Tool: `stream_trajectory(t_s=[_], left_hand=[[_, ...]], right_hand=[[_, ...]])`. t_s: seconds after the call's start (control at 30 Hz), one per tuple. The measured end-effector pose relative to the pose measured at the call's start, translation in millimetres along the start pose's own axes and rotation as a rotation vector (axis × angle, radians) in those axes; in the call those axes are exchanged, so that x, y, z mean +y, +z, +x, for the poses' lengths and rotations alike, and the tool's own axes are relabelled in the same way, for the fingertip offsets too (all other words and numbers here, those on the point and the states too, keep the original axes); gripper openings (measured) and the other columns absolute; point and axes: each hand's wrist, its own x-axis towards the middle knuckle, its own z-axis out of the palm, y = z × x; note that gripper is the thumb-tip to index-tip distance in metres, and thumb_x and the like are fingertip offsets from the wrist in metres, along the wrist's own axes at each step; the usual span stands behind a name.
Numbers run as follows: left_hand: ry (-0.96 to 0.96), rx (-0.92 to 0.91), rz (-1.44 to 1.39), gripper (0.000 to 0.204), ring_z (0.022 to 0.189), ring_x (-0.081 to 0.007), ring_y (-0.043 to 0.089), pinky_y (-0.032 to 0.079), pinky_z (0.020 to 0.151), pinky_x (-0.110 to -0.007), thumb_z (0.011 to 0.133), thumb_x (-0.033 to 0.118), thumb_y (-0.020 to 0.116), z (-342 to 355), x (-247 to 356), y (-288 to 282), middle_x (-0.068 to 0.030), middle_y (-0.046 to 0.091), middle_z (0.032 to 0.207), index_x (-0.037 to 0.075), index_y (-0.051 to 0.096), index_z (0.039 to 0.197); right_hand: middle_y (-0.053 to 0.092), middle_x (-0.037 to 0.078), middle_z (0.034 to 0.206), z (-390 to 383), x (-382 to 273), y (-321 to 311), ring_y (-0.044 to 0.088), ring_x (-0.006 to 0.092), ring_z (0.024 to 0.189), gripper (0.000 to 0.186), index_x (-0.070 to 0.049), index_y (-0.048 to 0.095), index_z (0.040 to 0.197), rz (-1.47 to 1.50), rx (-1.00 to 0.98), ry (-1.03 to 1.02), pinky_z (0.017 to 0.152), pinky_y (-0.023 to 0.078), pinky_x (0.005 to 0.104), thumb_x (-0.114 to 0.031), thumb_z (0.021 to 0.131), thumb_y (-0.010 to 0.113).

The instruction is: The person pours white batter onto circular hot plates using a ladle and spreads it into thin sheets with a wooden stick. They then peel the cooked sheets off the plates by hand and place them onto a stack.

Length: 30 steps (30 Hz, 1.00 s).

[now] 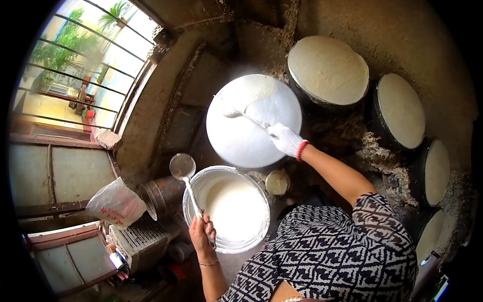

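Observation:
My left hand (pixel 202 232) is wrapped round the handle of a round-bowled ladle (pixel 183 167), held upright by the left rim of a white bucket (pixel 267 221). Smooth white batter (pixel 236 209) fills much of that bucket. My right hand (pixel 285 139), in a white glove with a red cuff, grips the handle of a batter-coated ladle (pixel 234 114). Its bowl rests on or just over a large round pale griddle (pixel 251 143) beyond the bucket. A creamy patch of batter (pixel 256 86) covers the griddle's far side.
Several dark round pots with pale tops curve round the right, among them a far one (pixel 328 70) and another (pixel 401 110). A small pale-topped container (pixel 277 182) sits beside the bucket. At left are a rusty metal drum (pixel 166 194), a plastic bag (pixel 118 203) and a barred window (pixel 80 65).

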Motion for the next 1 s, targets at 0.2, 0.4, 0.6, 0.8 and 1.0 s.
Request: stream_trajectory(t_s=[0.2, 0.4, 0.6, 0.8, 1.0], left_hand=[[-0.088, 0.082, -0.13, 0.024, 0.053, -0.0077, 0.045, 0.04, 0.039, -0.021, 0.1, 0.015, 0.049, -36.5, -45.2, -44.2, -0.0044, 0.055, 0.084, -0.001, 0.053, 0.118], [-0.092, 0.15, -0.224, 0.022, 0.053, -0.0084, 0.046, 0.04, 0.039, -0.021, 0.1, 0.013, 0.047, -71.7, -70.3, -48.4, -0.0053, 0.055, 0.084, 0.0, 0.053, 0.117], [-0.059, 0.302, -0.266, 0.022, 0.053, -0.0086, 0.046, 0.04, 0.039, -0.022, 0.1, 0.015, 0.049, -107.7, -87.5, -33.9, -0.0047, 0.054, 0.083, 0.0, 0.054, 0.116], [-0.025, 0.397, -0.308, 0.023, 0.054, -0.0082, 0.046, 0.038, 0.039, -0.021, 0.1, 0.015, 0.05, -120.2, -106.1, -2.2, -0.0045, 0.055, 0.084, -0.001, 0.054, 0.116], [-0.012, 0.426, -0.371, 0.025, 0.056, -0.008, 0.045, 0.039, 0.041, -0.021, 0.1, 0.015, 0.051, -123.3, -115.4, 48.5, -0.0043, 0.054, 0.085, -0.002, 0.053, 0.119]], right_hand=[[0.057, 0.025, 0.097, -17.0, -5.8, 12.5, 0.061, 0.044, 0.086, 0.016, -0.006, 0.057, 0.105, -0.209, 0.081, 0.279, 0.076, 0.051, 0.0492, -0.014, 0.091, 0.057], [0.056, 0.026, 0.09, 9.2, 5.6, 8.5, 0.056, 0.0451, 0.085, 0.011, -0.004, 0.058, 0.099, -0.012, 0.223, 0.051, 0.076, 0.046, 0.0488, -0.007, 0.089, 0.053], [0.056, 0.026, 0.092, 41.3, 13.3, -4.5, 0.055, 0.0443, 0.085, 0.01, -0.002, 0.059, 0.095, 0.015, -0.181, -0.242, 0.076, 0.046, 0.0469, -0.007, 0.089, 0.052], [0.058, 0.023, 0.098, 70.5, 45.9, -29.1, 0.057, 0.04, 0.092, 0.014, -0.002, 0.061, 0.1, -0.14, -0.043, -0.028, 0.082, 0.047, 0.0413, -0.004, 0.087, 0.056], [0.057, 0.02, 0.097, 50.6, 48.2, -46.2, 0.056, 0.0397, 0.094, 0.013, -0.003, 0.06, 0.097, 0.082, -0.482, -0.367, 0.085, 0.047, 0.042, -0.002, 0.084, 0.057]])
